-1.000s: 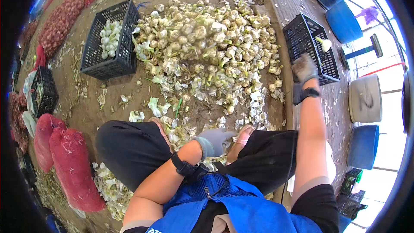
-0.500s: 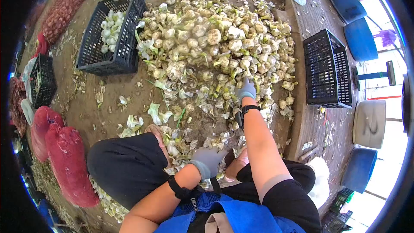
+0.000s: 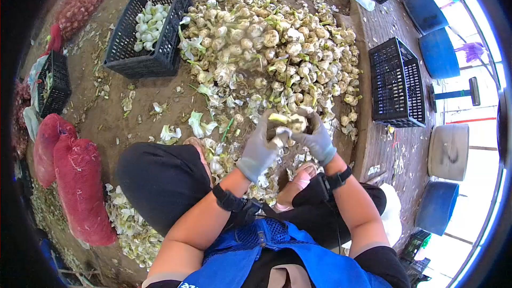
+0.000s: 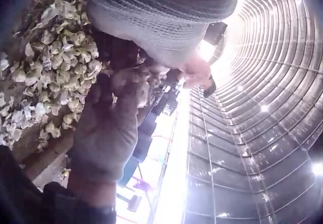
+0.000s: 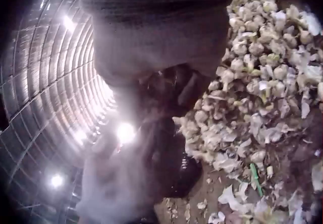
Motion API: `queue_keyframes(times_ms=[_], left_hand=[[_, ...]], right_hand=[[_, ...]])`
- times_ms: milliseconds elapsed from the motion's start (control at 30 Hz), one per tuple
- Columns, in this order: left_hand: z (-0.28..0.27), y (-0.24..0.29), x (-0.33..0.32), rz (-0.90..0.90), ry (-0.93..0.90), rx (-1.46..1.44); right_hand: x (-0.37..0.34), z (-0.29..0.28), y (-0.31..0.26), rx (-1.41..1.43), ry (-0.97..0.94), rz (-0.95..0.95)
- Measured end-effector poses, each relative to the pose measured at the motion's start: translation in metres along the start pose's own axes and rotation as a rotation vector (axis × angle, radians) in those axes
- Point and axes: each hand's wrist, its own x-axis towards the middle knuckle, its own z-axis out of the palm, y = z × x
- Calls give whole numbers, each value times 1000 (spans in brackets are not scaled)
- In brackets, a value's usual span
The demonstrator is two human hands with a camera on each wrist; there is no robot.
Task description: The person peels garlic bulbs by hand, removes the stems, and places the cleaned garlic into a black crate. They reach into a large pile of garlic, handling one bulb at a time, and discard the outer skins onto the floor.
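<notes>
In the head view a garlic bulb (image 3: pixel 297 124) with a short pale-green stem sits between my two gloved hands, in front of the near edge of a big heap of garlic (image 3: pixel 282 48). My right hand (image 3: pixel 318 141) curls its fingers around the bulb's right side. From the other side my left hand (image 3: pixel 260 152) grips at the stem and loose skin, fingers bent. Both gloves are grey and dusty. In the left wrist view the right glove (image 4: pixel 108 133) shows below the left one, the work between them dark and blurred. The right wrist view is also dim there.
A black crate (image 3: pixel 140 66) with white garlic bulbs stands left of the heap. Another black crate (image 3: pixel 397 82) is on the boards at right. Red mesh sacks (image 3: pixel 80 186) lie at left, blue tubs (image 3: pixel 440 53) line the right. Loose skins (image 3: pixel 200 125) litter the ground.
The right hand went from the right-hand crate, where a bulb was in the air above it, to the heap, then back toward the body with a bulb. The left hand rose to meet it.
</notes>
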Motion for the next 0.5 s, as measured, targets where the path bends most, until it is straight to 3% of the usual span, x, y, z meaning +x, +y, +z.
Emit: queue_keyframes(times_ms=[33, 100, 133, 200, 233, 300, 333, 367, 400, 433, 467, 500], left_hand=[[-2, 10, 3, -31, 16, 115], [-4, 34, -5, -307, 100, -220], [-5, 34, -6, -300, 93, -215], [-6, 27, -9, -115, 59, -277], [-7, 24, -9, -111, 50, -272], [-7, 23, -13, 123, -57, -84], [-6, 23, -15, 125, -65, -81], [-4, 31, -18, -16, -82, -188], [-2, 36, -20, -159, -99, -293], [-2, 40, -22, -159, -104, -289], [-2, 43, -23, -283, -114, -431], [-2, 44, -24, -407, -121, -573]], right_hand=[[-13, 9, 1, 121, -26, -20], [-34, 25, -9, 90, -35, -153], [-42, 28, -14, 91, -31, -163], [-58, 34, -24, 482, -23, 27], [-65, 37, -33, 486, -19, 17], [-80, 42, -48, 709, -113, 109], [-83, 43, -47, 733, -63, 118], [-84, 45, -41, 734, -60, 112], [-84, 47, -31, 363, 79, -109], [-84, 47, -20, -14, 216, -321], [-78, 46, -18, -294, 296, -507], [-78, 44, -18, -290, 299, -511]])
